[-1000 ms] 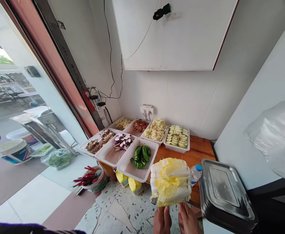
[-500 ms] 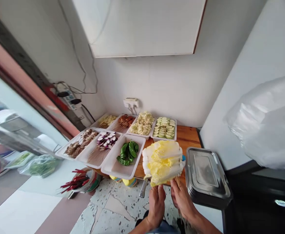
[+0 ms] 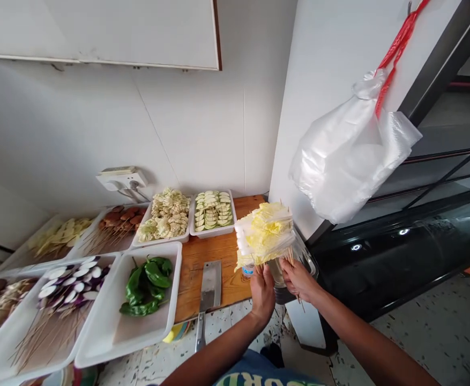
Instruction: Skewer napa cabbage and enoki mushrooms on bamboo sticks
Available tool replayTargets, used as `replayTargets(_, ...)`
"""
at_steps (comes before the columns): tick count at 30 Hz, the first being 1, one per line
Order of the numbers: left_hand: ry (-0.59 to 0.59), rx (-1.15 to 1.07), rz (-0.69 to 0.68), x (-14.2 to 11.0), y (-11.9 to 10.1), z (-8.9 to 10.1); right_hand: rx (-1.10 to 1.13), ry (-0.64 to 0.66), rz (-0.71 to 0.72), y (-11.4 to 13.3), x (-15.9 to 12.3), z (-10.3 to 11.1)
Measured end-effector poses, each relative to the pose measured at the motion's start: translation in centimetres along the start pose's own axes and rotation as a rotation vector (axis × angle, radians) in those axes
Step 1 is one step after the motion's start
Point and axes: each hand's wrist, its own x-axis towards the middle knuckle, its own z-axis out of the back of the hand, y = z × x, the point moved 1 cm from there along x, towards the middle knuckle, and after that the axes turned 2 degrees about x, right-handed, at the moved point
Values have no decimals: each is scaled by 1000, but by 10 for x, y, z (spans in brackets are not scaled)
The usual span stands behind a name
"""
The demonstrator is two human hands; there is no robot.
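Observation:
In front of me my left hand (image 3: 263,292) and my right hand (image 3: 297,279) are both closed around the thin wooden stick ends of a bunch of skewered cabbage leaves (image 3: 265,233). The leaves are yellow with white stalks and form a flat, layered bundle above my fingers. Beneath the bundle, a small can or jar (image 3: 247,272) with a blue and white label shows in part. A cleaver (image 3: 210,289) lies to the left on the wooden tabletop (image 3: 235,252), its handle jutting past the front edge.
Left of the cleaver stands a white tray of green peppers (image 3: 148,287). Beyond are trays of skewered eggplant slices (image 3: 74,284), cauliflower (image 3: 166,214) and sliced green vegetable (image 3: 214,210). Metal trays (image 3: 309,260) sit at the right. A bundle of plastic bags (image 3: 351,155) hangs from red string.
My view has swung to the right, showing the whole hanging bag bundle. Both hands still hold the cabbage skewers, now in front of the metal trays; the cleaver has come into full sight.

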Motion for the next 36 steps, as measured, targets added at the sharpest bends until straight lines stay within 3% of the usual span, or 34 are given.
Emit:
replayTargets(4, -2, -13, 1, 10, -2, -34, -22, 7, 0, 11, 12, 30)
replayTargets(7, -25, 4, -2, 15, -7, -41, -24, 78, 15, 19, 18, 36)
replayTargets(12, -95, 57, -20, 26, -3, -28, -23, 207, 52, 30, 29, 19)
replayTargets(17, -125, 95, -20, 35, 11, -13, -45, 246, 61, 34, 39, 0)
replayTargets(21, -123, 74, -56, 46, -4, -10, -58, 259, 94, 49, 40, -3)
replayTargets(26, -92, 50, -119, 78, -35, -21, -86, 218, 188, 91, 41, 9)
replayTargets(30, -59, 32, -137, 95, -44, -42, -126, 156, 212, 113, 46, 28)
replayTargets(33, -25, 25, -106, 92, -38, -56, -152, 106, 187, 108, 51, 42)
replayTargets(36, 14, 31, -51, 78, -24, -65, -171, 68, 139, 87, 55, 55)
